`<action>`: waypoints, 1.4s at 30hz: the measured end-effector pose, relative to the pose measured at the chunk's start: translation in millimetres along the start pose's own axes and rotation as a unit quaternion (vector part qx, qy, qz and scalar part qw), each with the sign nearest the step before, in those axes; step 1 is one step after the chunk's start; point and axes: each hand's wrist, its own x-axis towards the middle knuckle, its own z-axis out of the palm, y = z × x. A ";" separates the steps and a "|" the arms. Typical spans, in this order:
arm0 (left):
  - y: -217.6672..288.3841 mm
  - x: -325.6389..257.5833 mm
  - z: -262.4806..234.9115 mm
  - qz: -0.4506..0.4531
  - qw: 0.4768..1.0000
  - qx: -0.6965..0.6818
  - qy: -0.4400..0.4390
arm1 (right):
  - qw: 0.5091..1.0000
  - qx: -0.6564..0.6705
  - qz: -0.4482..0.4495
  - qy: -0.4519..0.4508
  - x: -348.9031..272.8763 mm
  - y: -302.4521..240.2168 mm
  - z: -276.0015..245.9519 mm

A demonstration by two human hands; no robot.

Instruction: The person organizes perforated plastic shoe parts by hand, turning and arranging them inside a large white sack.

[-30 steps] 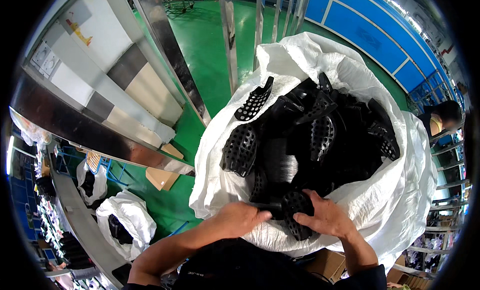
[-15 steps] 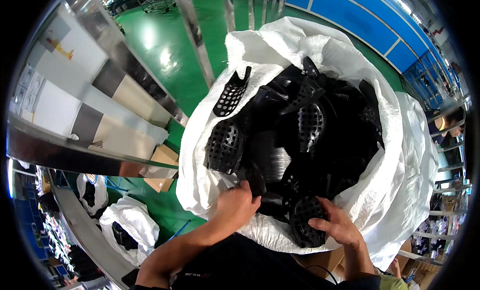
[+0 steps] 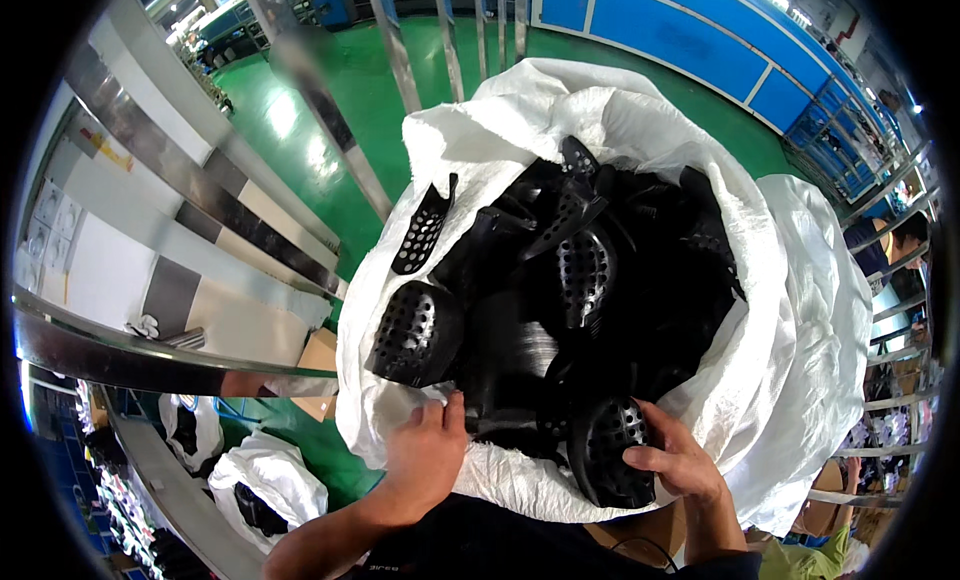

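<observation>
A perforated black shell (image 3: pixel 612 450) is clasped by the right hand (image 3: pixel 678 462) at the sack's near rim; the left hand (image 3: pixel 428 455) pinches the white sack (image 3: pixel 800 310) edge beside it.

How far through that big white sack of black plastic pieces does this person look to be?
Hardly started, it seems. The large white woven sack is heaped to its rim with perforated black plastic shells. In hand: the right hand grips one shell at the near edge; the left hand touches the sack's rim beside another. Nearly the whole heap is left.
</observation>
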 end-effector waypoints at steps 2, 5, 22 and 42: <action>2.4 3.7 -20.8 -0.021 0.999 -0.013 -0.020 | 1.000 0.024 0.015 0.008 0.4 -2.9 -1.7; 12.5 18.7 -55.3 0.007 0.997 -0.076 0.009 | 0.997 0.064 0.031 -0.001 -3.0 -4.5 -4.4; -1.3 69.3 8.8 0.081 0.983 -0.163 -0.036 | 0.985 0.145 -0.038 0.080 -9.6 -0.1 5.9; 19.6 -7.2 53.4 0.094 0.954 -0.082 -0.272 | 0.992 0.090 -0.075 0.041 -3.3 -10.5 26.0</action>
